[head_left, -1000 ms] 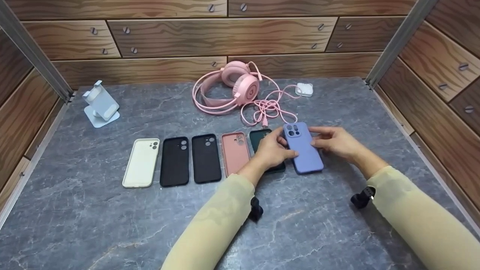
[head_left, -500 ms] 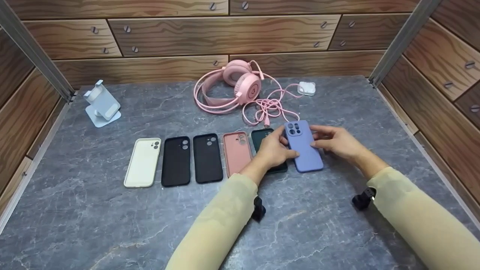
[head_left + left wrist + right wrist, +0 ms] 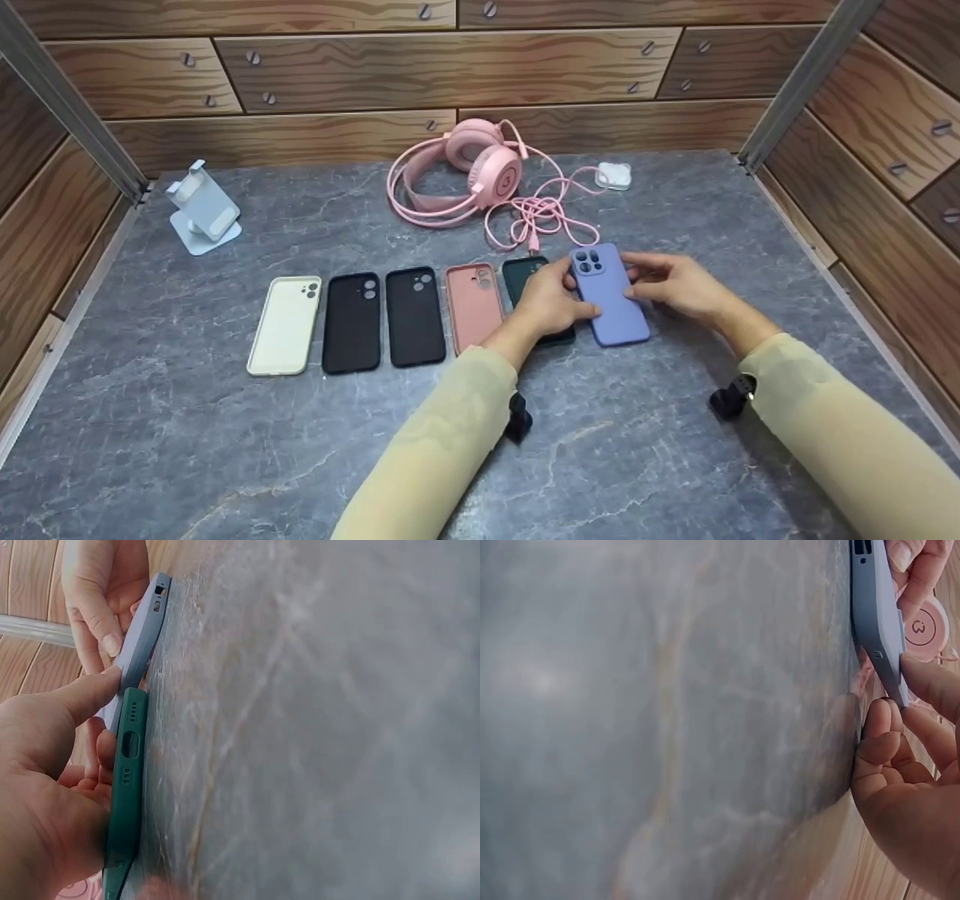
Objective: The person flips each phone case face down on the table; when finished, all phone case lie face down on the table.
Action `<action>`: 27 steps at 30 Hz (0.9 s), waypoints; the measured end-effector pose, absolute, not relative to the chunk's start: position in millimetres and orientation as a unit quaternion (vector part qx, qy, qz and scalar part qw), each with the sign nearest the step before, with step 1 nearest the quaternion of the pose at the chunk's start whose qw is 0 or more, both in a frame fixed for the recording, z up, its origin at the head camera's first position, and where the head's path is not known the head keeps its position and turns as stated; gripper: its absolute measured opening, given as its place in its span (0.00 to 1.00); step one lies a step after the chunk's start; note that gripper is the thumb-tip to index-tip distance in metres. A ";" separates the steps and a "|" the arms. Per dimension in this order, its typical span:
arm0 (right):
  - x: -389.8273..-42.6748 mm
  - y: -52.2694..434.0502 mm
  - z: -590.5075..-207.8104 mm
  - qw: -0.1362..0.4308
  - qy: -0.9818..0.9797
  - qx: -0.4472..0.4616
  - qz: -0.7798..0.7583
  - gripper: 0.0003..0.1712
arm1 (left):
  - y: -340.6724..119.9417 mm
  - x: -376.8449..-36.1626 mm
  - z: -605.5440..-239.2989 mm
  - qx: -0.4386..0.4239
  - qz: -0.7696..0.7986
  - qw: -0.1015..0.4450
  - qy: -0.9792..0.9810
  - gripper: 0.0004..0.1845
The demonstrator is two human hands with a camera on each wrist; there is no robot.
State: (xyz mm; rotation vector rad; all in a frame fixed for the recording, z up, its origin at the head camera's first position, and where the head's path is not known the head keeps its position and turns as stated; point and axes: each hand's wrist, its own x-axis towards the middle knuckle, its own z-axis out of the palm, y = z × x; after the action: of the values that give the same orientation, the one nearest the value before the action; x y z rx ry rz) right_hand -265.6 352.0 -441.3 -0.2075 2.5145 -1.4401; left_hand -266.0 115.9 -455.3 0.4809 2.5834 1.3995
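Observation:
A lavender phone case (image 3: 616, 307) with a camera cut-out at its upper left lies camera side up at the right end of a row of cases. My left hand (image 3: 546, 301) pinches its left edge, thumb on top. From the other side my right hand (image 3: 679, 286) grips the right edge between thumb and fingers. In the right wrist view, the case's right side is tipped up off the table, fingertips beneath. Under my left hand lies a dark green phone case (image 3: 517, 279), partly hidden. Left of that is a pink phone case (image 3: 471, 307), its inside facing up.
Two black phone cases (image 3: 415, 319) and a cream phone case (image 3: 285, 326) continue the row leftward. Behind stand pink headphones (image 3: 495, 176) with a tangled cable (image 3: 536, 217), and a small white case (image 3: 613, 176). A pale blue phone stand (image 3: 206, 206) is at back left. Wood-patterned walls enclose the table.
Both hands keep their hold on the lavender phone case. It has shifted very slightly right and nearer over the last half second; the other cases stay in place.

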 end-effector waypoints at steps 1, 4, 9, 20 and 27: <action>-265.7 352.2 -441.6 0.119 0.859 -0.072 -0.493 0.38 | 116.1 -266.0 -455.0 0.160 0.465 0.082 0.867 0.38; -264.4 351.1 -439.5 0.127 0.856 -0.071 -0.497 0.38 | 116.4 -265.6 -454.2 0.158 0.457 0.083 0.871 0.41; -262.0 349.7 -435.4 0.133 0.857 -0.069 -0.494 0.38 | 116.4 -265.4 -453.9 0.152 0.451 0.088 0.875 0.46; -265.8 355.5 -442.8 0.130 0.859 -0.052 -0.492 0.40 | 115.2 -265.9 -454.3 0.158 0.456 0.098 0.870 0.47; -266.3 355.5 -443.5 0.122 0.861 -0.053 -0.491 0.39 | 115.1 -266.9 -454.7 0.163 0.451 0.097 0.872 0.47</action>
State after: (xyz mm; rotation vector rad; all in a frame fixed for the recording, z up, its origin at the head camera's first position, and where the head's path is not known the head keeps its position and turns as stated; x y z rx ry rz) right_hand -266.3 355.5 -443.5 -0.1544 2.5143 -1.4326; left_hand -266.9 115.1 -454.7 0.4830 2.5827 1.3358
